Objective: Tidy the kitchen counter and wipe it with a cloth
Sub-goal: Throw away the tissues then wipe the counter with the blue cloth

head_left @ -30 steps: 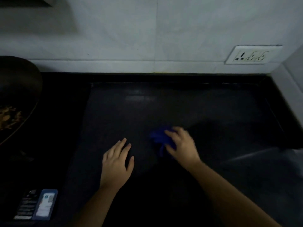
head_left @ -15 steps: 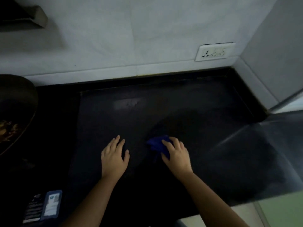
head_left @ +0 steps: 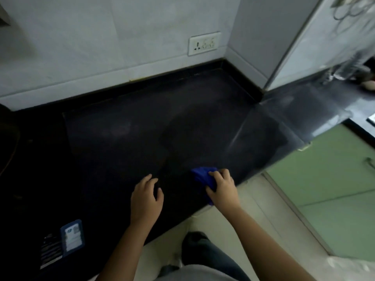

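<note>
One dark counter (head_left: 142, 138) takes up most of what I can see, running under a pale wall (head_left: 81, 47) into its back right corner. A green cabinet (head_left: 324, 189) stands on the floor beyond the counter's front right edge.

The left hand (head_left: 146, 196) rests on the counter near the front edge, fingers loose and holding nothing, well apart from the right. The right hand (head_left: 223, 186) sits close to the front right edge, its fingers and thumb curled over a bunched blue cloth (head_left: 203, 176) and pressing it to the surface.

This looks like the wiping step. A duller patch shows behind the cloth, though in this dim light I cannot tell if it is damp. To do it well, I would spread the cloth flatter under the palm, work in overlapping strokes from the back edge toward the front, and let the left hand brace.

A small blue packet (head_left: 72, 235) lies at the front left corner and would need lifting before that part is wiped. The white socket (head_left: 204, 43) on the wall is best avoided.
</note>
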